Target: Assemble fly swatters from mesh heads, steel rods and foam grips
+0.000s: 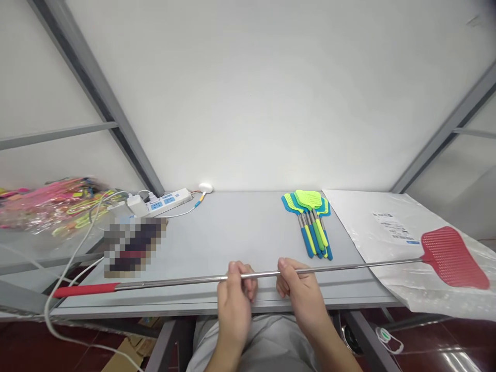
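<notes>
A long telescopic fly swatter (182, 280) stretches almost level across the front of the desk, its metal rod drawn out. Its red handle points left, and its red perforated head is at the far right, over a white plastic bag. My left hand (234, 294) is closed around the rod near the middle, thumb on top. A short way to the right, my right hand (300, 289) also grips the rod between thumb and curled fingers. Beyond my right hand lies a pile of collapsed fly swatters (310, 222) with yellow-green and blue heads.
The white plastic bag (372, 227) with a label overhangs the desk's right front edge. At back left sit a power strip (170, 201) with plugs and a white cable (73, 263). Plastic-wrapped colourful items (58, 206) lie further left. A grey wall (248, 103) bounds the desk (232, 227).
</notes>
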`<state>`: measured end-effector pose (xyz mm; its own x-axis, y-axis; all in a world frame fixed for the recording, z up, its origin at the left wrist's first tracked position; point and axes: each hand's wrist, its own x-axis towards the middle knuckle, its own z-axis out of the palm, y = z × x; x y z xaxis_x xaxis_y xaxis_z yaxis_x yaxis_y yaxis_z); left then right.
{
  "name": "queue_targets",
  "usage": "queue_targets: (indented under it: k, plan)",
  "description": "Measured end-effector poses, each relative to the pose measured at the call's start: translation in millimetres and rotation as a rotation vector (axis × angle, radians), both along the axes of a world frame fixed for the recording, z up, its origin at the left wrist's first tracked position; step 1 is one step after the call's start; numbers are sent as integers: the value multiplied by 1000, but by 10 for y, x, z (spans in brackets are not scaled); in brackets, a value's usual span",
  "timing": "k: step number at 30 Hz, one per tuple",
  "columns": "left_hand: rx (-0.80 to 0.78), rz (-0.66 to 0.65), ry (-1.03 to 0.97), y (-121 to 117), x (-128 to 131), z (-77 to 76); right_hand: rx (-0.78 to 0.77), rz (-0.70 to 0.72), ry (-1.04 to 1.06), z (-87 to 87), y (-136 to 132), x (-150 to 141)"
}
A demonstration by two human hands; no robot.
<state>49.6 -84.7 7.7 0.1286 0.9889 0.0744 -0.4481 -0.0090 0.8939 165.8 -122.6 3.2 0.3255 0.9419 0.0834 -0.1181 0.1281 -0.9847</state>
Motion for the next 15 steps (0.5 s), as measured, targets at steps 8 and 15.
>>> queue_targets:
  k: [8,15]
  plan:
    - [-4,224,-106,178,-272,228,18,-115,-47,91,-30,208]
    - [6,417,-117,387,-483,365,100,-264,167,87,29,433]
